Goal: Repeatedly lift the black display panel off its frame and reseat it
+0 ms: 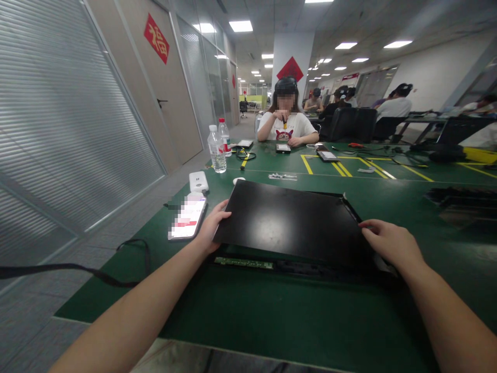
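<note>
Toward the bench's (279,316) near edge, the left grip (210,226) and right grip (394,242) pinched a black panel's (287,217) opposite sides.

1. Dark panel (291,217): one, clock centre.
2. Wearer's hands (212,227) (392,243): two, 9 and 3 o'clock.
3. Bottles (218,153) (225,139): two, 10 o'clock.
4. Phone (190,220): one, 9 o'clock.
5. Green circuit strip (244,263): one, 8 o'clock.

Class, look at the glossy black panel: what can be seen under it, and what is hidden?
Below the near edge of the black panel, a narrow green circuit board and a dark strip show. What lies beneath the panel's middle is covered, so cannot be told.
</note>
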`<state>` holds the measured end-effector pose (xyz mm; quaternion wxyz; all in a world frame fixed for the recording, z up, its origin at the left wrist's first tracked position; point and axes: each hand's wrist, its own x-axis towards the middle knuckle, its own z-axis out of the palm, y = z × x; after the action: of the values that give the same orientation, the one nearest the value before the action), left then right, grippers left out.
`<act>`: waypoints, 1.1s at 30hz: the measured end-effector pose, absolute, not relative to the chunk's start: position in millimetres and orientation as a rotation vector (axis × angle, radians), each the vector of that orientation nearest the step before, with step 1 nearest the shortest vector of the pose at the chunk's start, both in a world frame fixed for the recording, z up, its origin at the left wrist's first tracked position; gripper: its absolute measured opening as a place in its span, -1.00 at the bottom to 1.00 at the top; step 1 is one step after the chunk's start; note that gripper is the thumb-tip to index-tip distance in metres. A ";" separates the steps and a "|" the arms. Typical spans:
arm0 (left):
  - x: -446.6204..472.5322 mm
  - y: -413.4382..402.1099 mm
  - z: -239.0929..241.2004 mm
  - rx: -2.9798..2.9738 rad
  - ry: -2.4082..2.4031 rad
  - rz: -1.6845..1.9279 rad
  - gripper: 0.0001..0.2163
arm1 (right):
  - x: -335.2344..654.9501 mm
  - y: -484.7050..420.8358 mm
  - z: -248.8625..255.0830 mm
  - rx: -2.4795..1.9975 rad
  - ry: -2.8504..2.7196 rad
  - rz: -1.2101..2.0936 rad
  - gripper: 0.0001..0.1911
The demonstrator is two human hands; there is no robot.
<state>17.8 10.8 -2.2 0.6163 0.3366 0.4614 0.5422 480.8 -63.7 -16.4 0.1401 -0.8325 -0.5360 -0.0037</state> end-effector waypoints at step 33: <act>17.6 6.8 -1.8 0.916 1.122 1.206 -0.26 | 480.7 -65.1 -15.7 -2.386 -1.546 -0.020 -0.60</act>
<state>17.6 6.8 -1.8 0.5878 0.3932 0.4817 0.5175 480.7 -65.1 -15.7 0.1489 -0.8298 -0.5377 -0.0071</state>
